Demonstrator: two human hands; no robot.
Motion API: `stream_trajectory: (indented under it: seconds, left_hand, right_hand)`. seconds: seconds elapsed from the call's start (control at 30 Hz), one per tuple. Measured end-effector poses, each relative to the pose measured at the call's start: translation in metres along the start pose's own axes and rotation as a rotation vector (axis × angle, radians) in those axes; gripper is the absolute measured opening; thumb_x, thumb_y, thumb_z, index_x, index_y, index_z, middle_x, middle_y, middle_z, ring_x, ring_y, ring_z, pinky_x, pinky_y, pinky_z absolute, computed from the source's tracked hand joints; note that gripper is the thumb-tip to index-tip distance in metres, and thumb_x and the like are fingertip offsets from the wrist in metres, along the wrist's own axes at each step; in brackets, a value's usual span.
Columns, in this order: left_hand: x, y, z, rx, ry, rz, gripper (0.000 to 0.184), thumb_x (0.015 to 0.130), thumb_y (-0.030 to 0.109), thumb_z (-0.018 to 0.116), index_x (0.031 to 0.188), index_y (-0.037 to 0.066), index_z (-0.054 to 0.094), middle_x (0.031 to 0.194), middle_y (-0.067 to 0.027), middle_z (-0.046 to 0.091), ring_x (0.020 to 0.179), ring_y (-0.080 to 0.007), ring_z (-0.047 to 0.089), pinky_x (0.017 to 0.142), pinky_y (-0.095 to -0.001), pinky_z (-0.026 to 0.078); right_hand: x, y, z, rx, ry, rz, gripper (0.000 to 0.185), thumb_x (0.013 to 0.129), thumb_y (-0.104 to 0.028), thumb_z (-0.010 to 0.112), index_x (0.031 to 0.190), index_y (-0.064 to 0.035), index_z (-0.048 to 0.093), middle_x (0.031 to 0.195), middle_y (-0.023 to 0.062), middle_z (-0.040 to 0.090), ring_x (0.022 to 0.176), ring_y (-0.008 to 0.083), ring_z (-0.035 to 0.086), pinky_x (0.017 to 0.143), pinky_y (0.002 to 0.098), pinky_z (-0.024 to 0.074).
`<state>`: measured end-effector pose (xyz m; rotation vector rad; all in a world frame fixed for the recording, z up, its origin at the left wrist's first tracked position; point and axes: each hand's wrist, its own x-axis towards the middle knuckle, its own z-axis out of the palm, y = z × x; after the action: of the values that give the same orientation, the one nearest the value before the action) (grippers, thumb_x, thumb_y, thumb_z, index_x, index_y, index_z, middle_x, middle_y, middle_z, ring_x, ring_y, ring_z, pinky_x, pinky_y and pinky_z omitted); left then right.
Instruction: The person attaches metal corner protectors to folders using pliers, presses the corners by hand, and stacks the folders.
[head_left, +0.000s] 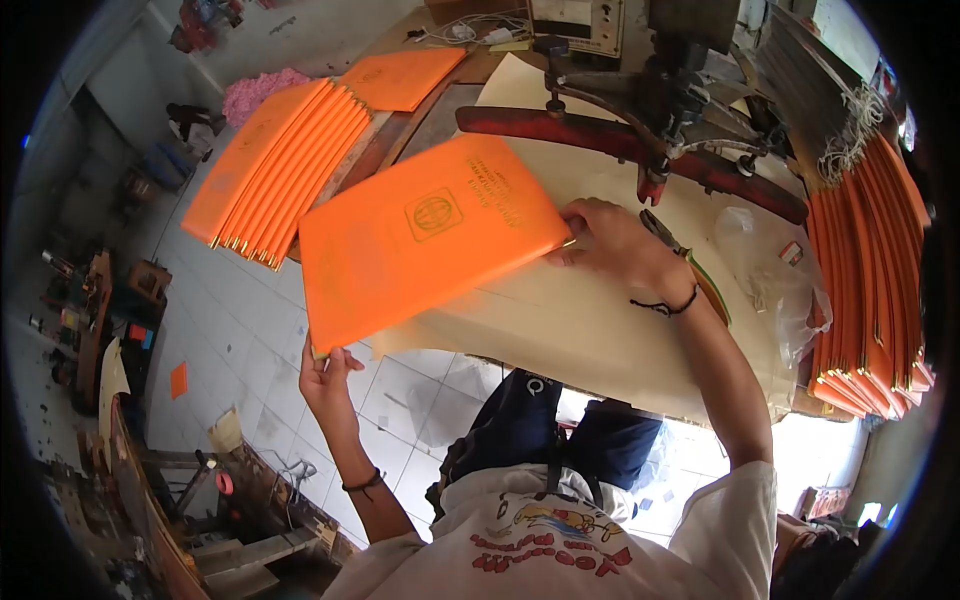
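Yeah, pinching the orange folder (430, 245) with left hand (328, 378) and right hand (622, 245). Could drop past left tabletop (442, 116) edge if loosened.

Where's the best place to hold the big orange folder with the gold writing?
Probably at the two near corners of the orange folder, coming from the near side. It's wide, flat and thin, with its near edge tilted down to the left, so each corner is easy to pinch. The left grip and right grip are there now.
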<state>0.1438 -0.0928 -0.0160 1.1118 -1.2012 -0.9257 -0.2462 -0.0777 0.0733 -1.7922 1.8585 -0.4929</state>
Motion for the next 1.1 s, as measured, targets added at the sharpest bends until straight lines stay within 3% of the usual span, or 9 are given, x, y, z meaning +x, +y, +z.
stream_trajectory:
  seconds: [0.2, 0.33, 0.47, 0.5, 0.6, 0.8, 0.93, 1.0, 1.1]
  left_hand:
    - [0.025, -0.017, -0.009, -0.069, -0.029, 0.022, 0.046, 0.091, 0.004, 0.065, 0.134, -0.004, 0.049, 0.090, -0.0081, 0.068, 0.075, -0.0126, 0.062, 0.070, -0.0273, 0.053]
    - [0.019, -0.019, -0.014, 0.003, 0.040, 0.039, 0.049, 0.089, 0.004, 0.069, 0.133, -0.004, 0.049, 0.092, -0.0089, 0.070, 0.079, -0.0130, 0.065, 0.071, -0.0270, 0.054]
    - [0.011, -0.024, -0.017, 0.098, 0.204, 0.088, 0.034, 0.090, 0.008, 0.068, 0.121, -0.005, 0.060, 0.093, -0.0106, 0.070, 0.080, -0.0119, 0.066, 0.071, -0.0261, 0.054]
    - [0.011, -0.025, -0.019, 0.106, 0.232, 0.090, 0.026, 0.090, 0.010, 0.069, 0.112, -0.004, 0.067, 0.095, -0.0095, 0.070, 0.081, -0.0111, 0.065, 0.071, -0.0256, 0.054]
    - [0.015, -0.021, -0.028, 0.226, 0.194, 0.080, 0.024, 0.089, 0.009, 0.070, 0.110, -0.002, 0.069, 0.097, -0.0076, 0.070, 0.081, -0.0109, 0.065, 0.071, -0.0254, 0.053]
    - [0.018, -0.015, -0.024, 0.522, 0.125, 0.271, 0.025, 0.088, 0.006, 0.071, 0.111, -0.002, 0.068, 0.097, -0.0065, 0.069, 0.082, -0.0107, 0.064, 0.072, -0.0244, 0.052]
    - [0.024, -0.030, -0.030, 0.135, 0.031, 0.104, 0.024, 0.088, 0.002, 0.068, 0.111, -0.003, 0.064, 0.097, -0.0102, 0.070, 0.081, -0.0125, 0.065, 0.069, -0.0256, 0.053]
    - [0.027, -0.040, -0.023, 0.026, 0.101, 0.128, 0.019, 0.089, 0.001, 0.067, 0.107, -0.005, 0.064, 0.096, -0.0112, 0.070, 0.079, -0.0135, 0.066, 0.067, -0.0271, 0.055]
    - [0.039, -0.044, -0.023, 0.073, 0.132, 0.161, 0.019, 0.090, 0.004, 0.066, 0.105, -0.007, 0.063, 0.094, -0.0131, 0.070, 0.079, -0.0138, 0.066, 0.067, -0.0274, 0.056]
  right_hand:
    - [0.003, 0.010, 0.018, -0.007, 0.167, -0.196, 0.044, 0.081, -0.030, 0.073, 0.112, -0.0003, 0.063, 0.102, 0.0162, 0.064, 0.098, 0.0321, 0.062, 0.090, 0.0401, 0.0475]
    - [0.002, 0.003, 0.016, 0.053, 0.128, -0.089, 0.043, 0.082, -0.026, 0.073, 0.113, 0.0002, 0.061, 0.105, 0.0162, 0.063, 0.099, 0.0308, 0.062, 0.089, 0.0388, 0.0485]
    - [-0.003, -0.001, 0.012, 0.039, 0.121, -0.096, 0.041, 0.083, -0.022, 0.073, 0.114, 0.0000, 0.060, 0.106, 0.0150, 0.062, 0.099, 0.0300, 0.062, 0.088, 0.0375, 0.0490]
    - [-0.003, -0.004, 0.009, 0.019, 0.104, -0.068, 0.040, 0.083, -0.022, 0.073, 0.114, 0.0000, 0.060, 0.106, 0.0149, 0.062, 0.099, 0.0300, 0.062, 0.088, 0.0373, 0.0488]
    - [-0.002, -0.003, 0.009, -0.006, 0.114, -0.068, 0.039, 0.083, -0.022, 0.073, 0.112, 0.0000, 0.060, 0.106, 0.0150, 0.062, 0.100, 0.0301, 0.062, 0.088, 0.0376, 0.0485]
    - [0.004, 0.004, 0.017, 0.066, 0.196, -0.127, 0.040, 0.082, -0.025, 0.074, 0.109, 0.0008, 0.060, 0.100, 0.0161, 0.064, 0.094, 0.0314, 0.064, 0.083, 0.0397, 0.0496]
    - [0.003, 0.010, 0.018, 0.155, 0.190, -0.146, 0.042, 0.080, -0.025, 0.075, 0.109, 0.0019, 0.060, 0.097, 0.0163, 0.065, 0.091, 0.0317, 0.065, 0.082, 0.0396, 0.0502]
    - [0.001, 0.005, 0.013, 0.054, 0.158, -0.073, 0.044, 0.080, -0.026, 0.074, 0.110, 0.0024, 0.060, 0.095, 0.0156, 0.065, 0.090, 0.0282, 0.065, 0.080, 0.0372, 0.0507]
    - [0.001, 0.004, 0.011, -0.042, 0.134, -0.038, 0.045, 0.080, -0.030, 0.074, 0.109, 0.0027, 0.061, 0.093, 0.0158, 0.065, 0.087, 0.0282, 0.065, 0.077, 0.0370, 0.0505]
